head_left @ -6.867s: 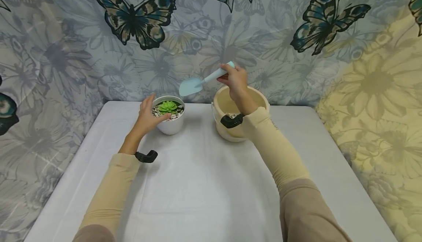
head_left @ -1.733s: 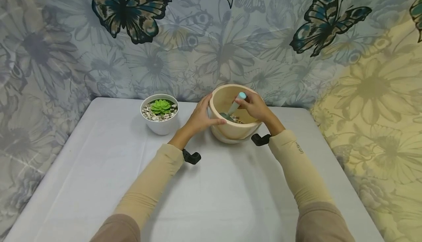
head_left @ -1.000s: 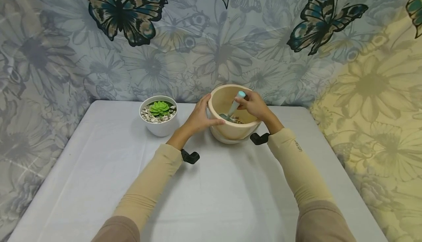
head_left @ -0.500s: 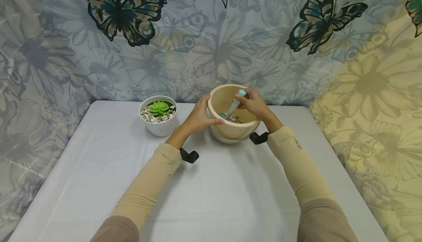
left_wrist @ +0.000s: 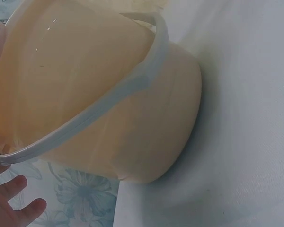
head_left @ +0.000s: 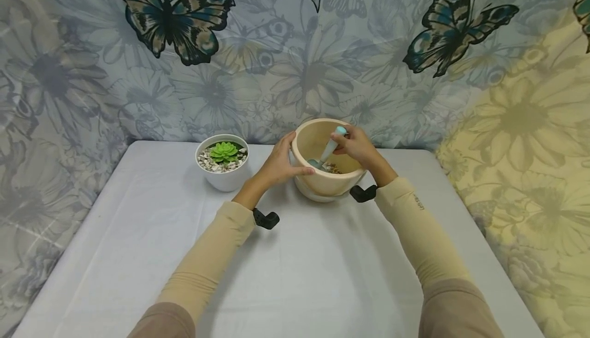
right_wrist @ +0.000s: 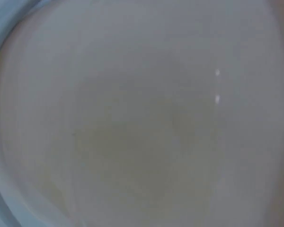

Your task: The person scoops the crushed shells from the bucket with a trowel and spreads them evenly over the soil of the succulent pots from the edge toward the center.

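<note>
Trowel [head_left: 329, 149]: leaned inside the cream bucket [head_left: 322, 184], with its light-blue handle end up and to the right and its blade down to the left, beside the pebbles [head_left: 333, 169] at the bottom. Saw the right hand [head_left: 359, 148] gripping it, fingers and thumb closed round the upper part of the handle. Saw the left hand [head_left: 277, 164] spread against the bucket's left side, fingers only slightly bent, thumb laid along the near rim. Made out, from the left wrist, spread fingers just beside one end of the grey bucket handle [left_wrist: 92, 113], slung across the outer wall. Got only a blurred pale surface from the right wrist, and could not tell the grip from there.

Found the bucket on the far part of the bench [head_left: 276, 276], near the middle, over a white cover. Noted a white pot [head_left: 226, 180] to its left, standing apart, with a green succulent [head_left: 224, 151] among pale stones. Saw cream sleeves [head_left: 207, 256] reaching in from the near side, brown higher up, and a black device [head_left: 266, 219] at each wrist. Saw behind everything a grey-blue flowered backdrop [head_left: 313, 71], printed with large dark butterflies [head_left: 168, 20] and yellowish towards the right.
</note>
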`<state>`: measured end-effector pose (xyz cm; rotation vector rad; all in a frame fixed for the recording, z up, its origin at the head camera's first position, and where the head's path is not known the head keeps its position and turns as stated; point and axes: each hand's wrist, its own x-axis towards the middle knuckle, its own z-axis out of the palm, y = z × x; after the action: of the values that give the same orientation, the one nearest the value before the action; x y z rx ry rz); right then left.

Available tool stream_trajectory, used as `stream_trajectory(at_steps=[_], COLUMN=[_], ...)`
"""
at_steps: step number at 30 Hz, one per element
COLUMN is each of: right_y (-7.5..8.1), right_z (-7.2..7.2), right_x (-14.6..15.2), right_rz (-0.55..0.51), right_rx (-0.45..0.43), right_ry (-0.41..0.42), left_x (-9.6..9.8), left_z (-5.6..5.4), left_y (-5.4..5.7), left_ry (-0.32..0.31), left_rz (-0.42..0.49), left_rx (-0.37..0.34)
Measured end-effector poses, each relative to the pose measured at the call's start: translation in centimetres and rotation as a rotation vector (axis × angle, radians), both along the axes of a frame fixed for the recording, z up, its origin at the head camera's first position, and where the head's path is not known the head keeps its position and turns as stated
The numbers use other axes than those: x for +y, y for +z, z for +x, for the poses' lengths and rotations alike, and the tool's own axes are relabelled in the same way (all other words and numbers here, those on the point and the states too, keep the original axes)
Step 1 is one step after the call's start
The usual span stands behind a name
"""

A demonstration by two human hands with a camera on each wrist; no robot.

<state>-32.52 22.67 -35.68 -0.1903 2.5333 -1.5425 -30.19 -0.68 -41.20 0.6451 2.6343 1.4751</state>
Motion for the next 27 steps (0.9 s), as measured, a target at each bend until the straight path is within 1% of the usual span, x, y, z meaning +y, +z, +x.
stream_trajectory(at_steps=[3,8,12,16,22,27], right_y=[0.2,0.4,0.3,0.6,1.2,2.0], right_z=[-0.1,-0.2,-0.4,-0.5,-0.1,0.0], right_x=[-0.1,-0.2,-0.3,-0.2,0.7,1.2], right_rz=[-0.017,-0.084,-0.073,-0.061,-0.173,-0.272], right_rx=[-0.022,-0.054,-0.077,-0.101,-0.143,-0.174], right_ry=[-0.012,-0.068,-0.096,-0.091,-0.132,-0.179], left_x=[0.0,-0.2,-0.2,-0.1,0.0,-0.2], left_z=[0.0,-0.1,-0.3,-0.5,-0.4,-0.3], left_y=[0.0,-0.1,-0.2,-0.2,-0.4,-0.2], left_ry=[-0.002,-0.003,-0.014,-0.012,-0.019,-0.010], left_rz=[0.006,0.009,0.009,0.013,0.004,-0.005], left_rx=[0.009,0.005,-0.001,0.003,0.001,0.012])
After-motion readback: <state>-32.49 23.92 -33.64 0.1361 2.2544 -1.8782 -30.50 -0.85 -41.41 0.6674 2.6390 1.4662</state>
